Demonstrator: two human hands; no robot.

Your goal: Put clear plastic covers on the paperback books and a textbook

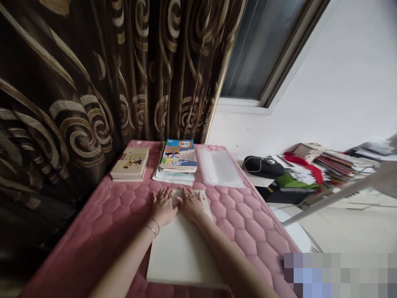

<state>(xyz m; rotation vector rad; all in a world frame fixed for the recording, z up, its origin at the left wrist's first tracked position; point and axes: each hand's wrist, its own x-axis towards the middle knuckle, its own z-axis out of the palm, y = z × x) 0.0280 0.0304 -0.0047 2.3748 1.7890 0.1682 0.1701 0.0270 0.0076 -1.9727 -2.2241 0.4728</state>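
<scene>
Both palms rest on a pale, cream-coloured book or pad [182,252] lying flat on the pink quilted surface [124,223]. My left hand [164,207], with a thin bracelet at the wrist, lies on its far left part, fingers stretched out. Beside it my right hand [192,203] lies flat on the far right part, fingers forward and the thumb close to the left hand. A small dark red mark shows near the far right corner. Just beyond the hands stands a stack of books topped by a blue illustrated textbook [180,155].
At the far left is a pile of beige books [130,163]. Clear plastic covers [220,167] lie at the far right. A patterned curtain [149,82] hangs behind. Right of the surface are a white lamp stand [331,200], a black pouch [263,165] and heaped papers.
</scene>
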